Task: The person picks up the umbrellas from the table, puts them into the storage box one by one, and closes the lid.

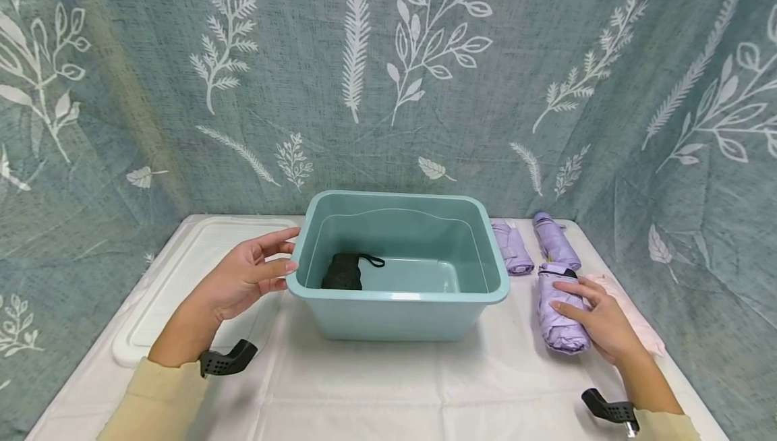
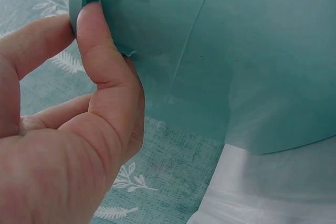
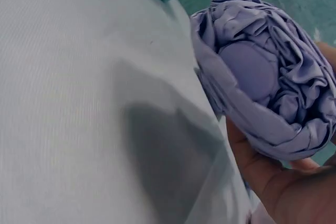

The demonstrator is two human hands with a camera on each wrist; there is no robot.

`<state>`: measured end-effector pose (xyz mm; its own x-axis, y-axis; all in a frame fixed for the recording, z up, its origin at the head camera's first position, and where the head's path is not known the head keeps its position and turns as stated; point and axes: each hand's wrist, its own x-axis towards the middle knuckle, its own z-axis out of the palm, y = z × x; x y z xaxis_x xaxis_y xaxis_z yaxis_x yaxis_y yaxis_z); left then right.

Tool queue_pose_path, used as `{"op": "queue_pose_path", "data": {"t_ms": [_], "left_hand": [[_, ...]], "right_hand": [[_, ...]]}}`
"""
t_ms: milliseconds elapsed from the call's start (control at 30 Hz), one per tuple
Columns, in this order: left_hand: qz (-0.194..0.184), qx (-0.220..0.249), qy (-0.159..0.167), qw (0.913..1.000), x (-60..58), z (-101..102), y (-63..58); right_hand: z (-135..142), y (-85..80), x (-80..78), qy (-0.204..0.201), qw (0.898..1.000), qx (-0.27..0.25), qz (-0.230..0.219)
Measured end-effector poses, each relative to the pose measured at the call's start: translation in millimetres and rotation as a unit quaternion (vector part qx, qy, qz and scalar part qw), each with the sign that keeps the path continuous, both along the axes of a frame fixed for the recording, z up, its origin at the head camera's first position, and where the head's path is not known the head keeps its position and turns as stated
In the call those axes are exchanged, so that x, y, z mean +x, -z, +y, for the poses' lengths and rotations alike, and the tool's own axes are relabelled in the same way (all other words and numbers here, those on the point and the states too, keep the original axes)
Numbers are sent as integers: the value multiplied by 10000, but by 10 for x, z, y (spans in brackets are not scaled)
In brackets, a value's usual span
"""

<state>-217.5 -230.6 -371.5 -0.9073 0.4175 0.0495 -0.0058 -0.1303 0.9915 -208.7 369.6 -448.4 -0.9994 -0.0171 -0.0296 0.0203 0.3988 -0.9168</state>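
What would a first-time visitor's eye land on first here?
Probably the teal tub at the table's centre, with a small black bundle inside and the left hand gripping its rim. Next, towards the right, comes the crinkled lilac roll held in the right hand.

A white cloth (image 1: 376,390) covers the table. Center: teal plastic bin (image 1: 388,323). Left: white lid (image 1: 160,286). Right: two lilac folded umbrellas (image 1: 555,242), pink fabric bundle (image 1: 640,326).
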Motion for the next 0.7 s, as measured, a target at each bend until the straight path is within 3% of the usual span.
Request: {"op": "queue_pose_path", "data": {"t_ms": [167,367,700], "left_hand": [[-21,-18,-4,10000,-5,4,2],[-14,-24,-3,10000,-16,3,2],[-44,-13,-12,10000,-13,-1,-1]], "right_hand": [[-42,-82,4,63,9978,-657,6],[-98,-203,19,-204,9831,-1818,-73],[-188,-347,73,-803,9697,-2302,128]]}}
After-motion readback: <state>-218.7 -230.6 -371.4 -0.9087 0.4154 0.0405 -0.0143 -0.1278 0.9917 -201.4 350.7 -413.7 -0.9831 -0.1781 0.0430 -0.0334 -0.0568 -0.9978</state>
